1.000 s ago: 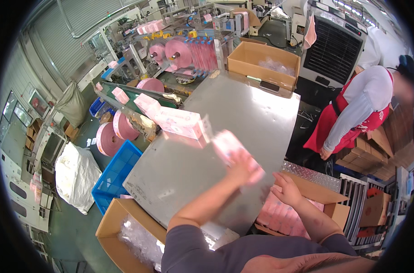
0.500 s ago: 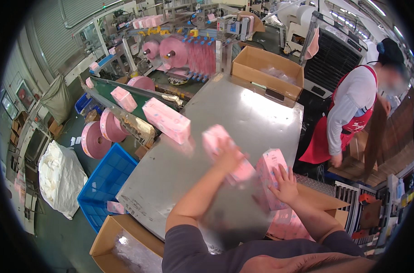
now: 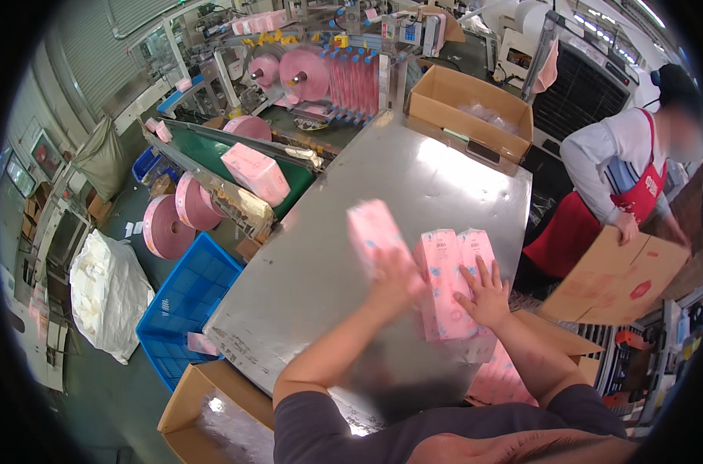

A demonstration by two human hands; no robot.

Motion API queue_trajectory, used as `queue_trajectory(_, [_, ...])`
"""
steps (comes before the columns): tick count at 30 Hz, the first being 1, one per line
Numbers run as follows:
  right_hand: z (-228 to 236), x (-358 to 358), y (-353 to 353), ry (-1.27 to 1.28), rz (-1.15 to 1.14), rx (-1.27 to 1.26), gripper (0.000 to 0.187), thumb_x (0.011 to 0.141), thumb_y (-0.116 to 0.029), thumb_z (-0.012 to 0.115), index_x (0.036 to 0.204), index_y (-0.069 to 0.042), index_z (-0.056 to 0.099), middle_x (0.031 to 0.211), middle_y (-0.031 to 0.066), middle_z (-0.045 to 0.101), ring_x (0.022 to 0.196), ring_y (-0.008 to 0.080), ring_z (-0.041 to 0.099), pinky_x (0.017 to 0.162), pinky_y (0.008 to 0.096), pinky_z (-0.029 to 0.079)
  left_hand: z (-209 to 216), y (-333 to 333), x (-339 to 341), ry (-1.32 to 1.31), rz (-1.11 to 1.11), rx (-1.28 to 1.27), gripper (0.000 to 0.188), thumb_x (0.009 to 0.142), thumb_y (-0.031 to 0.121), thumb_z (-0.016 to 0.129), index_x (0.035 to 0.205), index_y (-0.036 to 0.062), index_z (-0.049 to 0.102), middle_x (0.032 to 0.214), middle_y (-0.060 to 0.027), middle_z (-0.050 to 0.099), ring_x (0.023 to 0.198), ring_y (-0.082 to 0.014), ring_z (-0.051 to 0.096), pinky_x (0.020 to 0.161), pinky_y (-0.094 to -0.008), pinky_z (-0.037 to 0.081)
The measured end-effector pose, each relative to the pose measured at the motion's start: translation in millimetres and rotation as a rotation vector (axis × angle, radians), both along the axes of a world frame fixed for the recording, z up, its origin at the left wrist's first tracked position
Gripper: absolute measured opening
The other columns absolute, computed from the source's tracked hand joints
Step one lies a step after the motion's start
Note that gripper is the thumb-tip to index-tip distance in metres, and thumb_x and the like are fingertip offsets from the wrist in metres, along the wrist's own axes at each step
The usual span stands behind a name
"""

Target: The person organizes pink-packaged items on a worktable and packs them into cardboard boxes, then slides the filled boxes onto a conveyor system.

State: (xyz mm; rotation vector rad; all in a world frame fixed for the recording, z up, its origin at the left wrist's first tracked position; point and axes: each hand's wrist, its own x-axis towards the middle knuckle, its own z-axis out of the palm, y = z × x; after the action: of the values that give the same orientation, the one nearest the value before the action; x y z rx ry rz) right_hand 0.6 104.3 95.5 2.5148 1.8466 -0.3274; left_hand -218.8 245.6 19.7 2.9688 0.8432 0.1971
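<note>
My left hand [image 3: 394,280], blurred by motion, grips the near part of a pink soft-pack of tissues [image 3: 371,224] over the metal table. Beside it, two more pink tissue packs [image 3: 442,290] lie side by side, long sides touching. Across the right one of these rests my right hand [image 3: 486,298], its fingers spread and flat. Below my right forearm, more pink packs [image 3: 502,379] show at the table's near edge, partly hidden by the arm. Another pink pack [image 3: 257,174] sits at the near end of the green conveyor belt [image 3: 197,151].
An open carton [image 3: 471,104] stands at the table's [image 3: 328,255] far edge. At the left are a blue crate [image 3: 185,301], another carton [image 3: 212,414] and a white sack [image 3: 108,294]. A co-worker [image 3: 614,170] at the right handles a flattened carton [image 3: 614,271].
The pack formerly under my left hand now lies beside the one at my right hand. My left hand has another pack. A pack has advanced along the conveyor. The co-worker's cardboard has shifted.
</note>
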Motion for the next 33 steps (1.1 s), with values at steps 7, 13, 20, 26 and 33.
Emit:
queue_trajectory(7, [-6.8, 1.1, 4.3, -0.027, 0.020, 0.073, 0.069, 0.090, -0.067, 0.048, 0.150, -0.037, 0.036, 0.163, 0.0086, 0.018, 0.148, 0.0419, 0.013, 0.106, 0.0664, 0.029, 78.2, 82.0, -1.0, -0.271, 0.619, -0.197, 0.074, 0.091, 0.065, 0.046, 0.152, 0.0243, 0.035, 0.163, -0.0161, 0.011, 0.150, -0.0402, -0.001, 0.107, -0.0775, 0.003])
queue_trajectory(13, [4.6, -17.1, 18.9, 0.002, 0.091, 0.064, 0.069, 0.089, -0.070, 0.045, 0.151, -0.039, 0.034, 0.163, 0.0082, 0.017, 0.149, 0.0412, 0.013, 0.108, 0.0636, 0.029, 32.3, 185.5, -116.3, -0.152, 0.851, -0.271, 0.070, 0.093, 0.065, 0.042, 0.142, 0.0157, 0.050, 0.159, -0.0206, 0.020, 0.147, -0.0486, 0.005, 0.114, -0.0688, 0.005])
queue_trajectory(20, [-6.2, 17.3, 2.3, -0.003, 0.027, 0.047, 0.069, 0.091, -0.069, 0.042, 0.152, -0.039, 0.031, 0.164, 0.0076, 0.013, 0.149, 0.0414, 0.009, 0.107, 0.0653, 0.030, 58.2, -1.0, -53.4, -0.265, 0.360, -0.463, 0.070, 0.087, 0.061, 0.058, 0.138, 0.0138, 0.050, 0.155, -0.0274, 0.024, 0.144, -0.0497, 0.018, 0.114, -0.0611, 0.020])
queue_trajectory(26, [1.2, 6.4, -7.5, 0.044, 0.108, 0.029, 0.068, 0.091, -0.065, 0.045, 0.151, -0.036, 0.032, 0.163, 0.0088, 0.015, 0.148, 0.0434, 0.010, 0.107, 0.0659, 0.031, 86.3, -73.7, -29.4, -0.064, 0.627, -0.366, 0.091, 0.078, 0.066, 0.067, 0.152, 0.0261, 0.034, 0.159, -0.0297, 0.004, 0.141, -0.0591, 0.014, 0.105, -0.0625, 0.037])
queue_trajectory(33, [7.0, 6.8, -110.0, 0.018, 0.212, -0.040, 0.069, 0.092, -0.065, 0.044, 0.152, -0.034, 0.030, 0.163, 0.0100, 0.012, 0.147, 0.0448, 0.009, 0.107, 0.0681, 0.028, 84.3, -198.0, -36.4, -0.021, 0.671, -0.392, 0.086, 0.081, 0.069, 0.059, 0.152, 0.0265, 0.035, 0.159, -0.0297, 0.004, 0.142, -0.0589, 0.007, 0.100, -0.0701, 0.035])
